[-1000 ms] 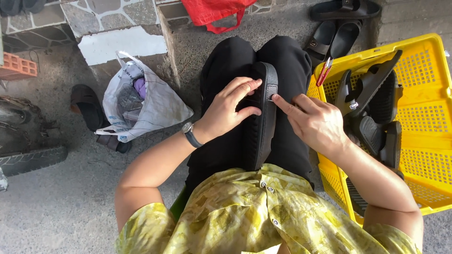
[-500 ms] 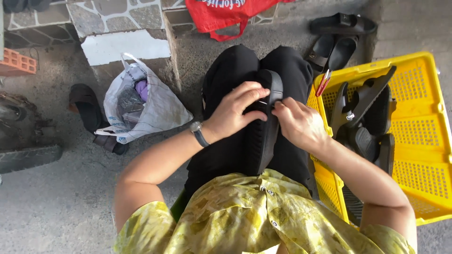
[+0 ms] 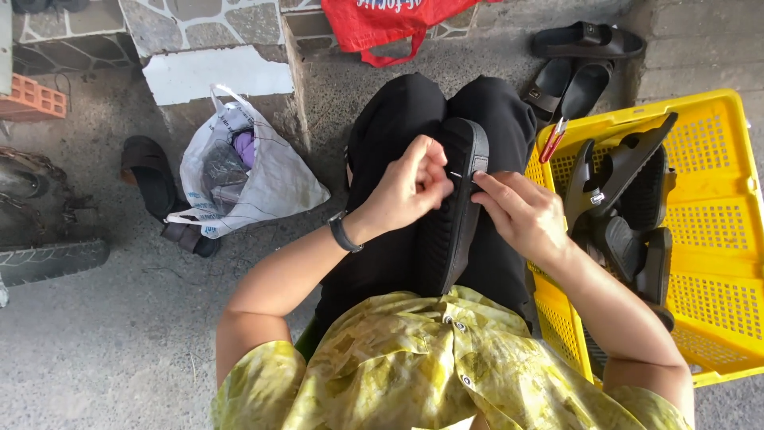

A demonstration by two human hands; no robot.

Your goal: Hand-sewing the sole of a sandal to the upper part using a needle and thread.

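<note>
Here the black sandal sole (image 3: 450, 209) lies lengthwise along my lap, toe away; my left hand (image 3: 407, 189) pinches its upper edge, my right hand (image 3: 521, 213) fingers press beside.

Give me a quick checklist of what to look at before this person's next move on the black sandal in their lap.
1. Long black rubber sandal sole rests along the lap, tread side up: ok.
2. Left hand pinches at the sole's upper edge: ok.
3. Right hand touches the same edge from the other side: ok.
4. Thin pale needle-like piece between the hands: too small to identify, cannot tell.
5. Yellow perforated plastic crate with more black sandals sits close by the right arm: ok.
6. Small red-handled tool lies on the crate's rim; how steadily, cannot tell.
</note>
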